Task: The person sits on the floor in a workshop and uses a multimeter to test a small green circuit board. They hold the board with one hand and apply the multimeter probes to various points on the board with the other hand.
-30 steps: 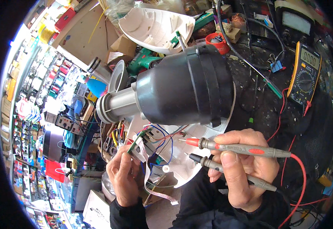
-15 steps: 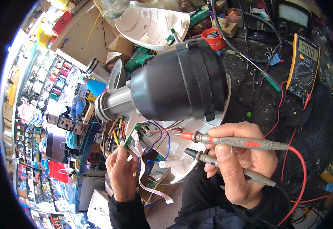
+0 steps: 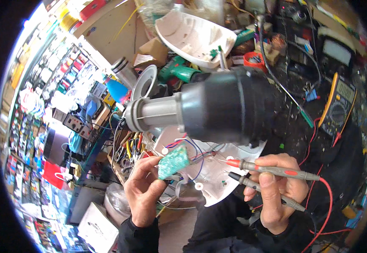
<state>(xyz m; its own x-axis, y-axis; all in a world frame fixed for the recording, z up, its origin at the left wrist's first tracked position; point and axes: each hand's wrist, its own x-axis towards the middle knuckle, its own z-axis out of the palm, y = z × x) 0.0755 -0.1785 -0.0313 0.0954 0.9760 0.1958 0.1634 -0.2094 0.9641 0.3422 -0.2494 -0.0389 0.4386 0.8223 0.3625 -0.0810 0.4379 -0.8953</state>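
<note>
My left hand (image 3: 143, 189) pinches the edge of a small green circuit board (image 3: 173, 161), its soldered face turned up. Blue and red wires (image 3: 198, 156) run from the board toward the white plastic housing (image 3: 217, 185). In my right hand (image 3: 278, 189) are two multimeter probes, a red one (image 3: 272, 168) above a black one (image 3: 261, 187). Their metal tips point left at the board and stay apart from it. A large black motor body (image 3: 221, 107) with a grey ribbed neck (image 3: 158, 113) lies just beyond both hands. The yellow-edged multimeter (image 3: 339, 105) rests at the far right.
Beyond the motor body sit a white curved shell (image 3: 192, 38), a green power tool (image 3: 179, 69) and a red tub (image 3: 255, 61). A green-handled screwdriver (image 3: 303, 116) lies near the multimeter. Pliers and other hand tools (image 3: 130, 147) crowd the left, beside shelves of small parts (image 3: 44, 105).
My left hand has turned the board from edge-on to its soldered face. The view has shifted, so the motor body and multimeter appear lower and further right. Both probes remain in my right hand.
</note>
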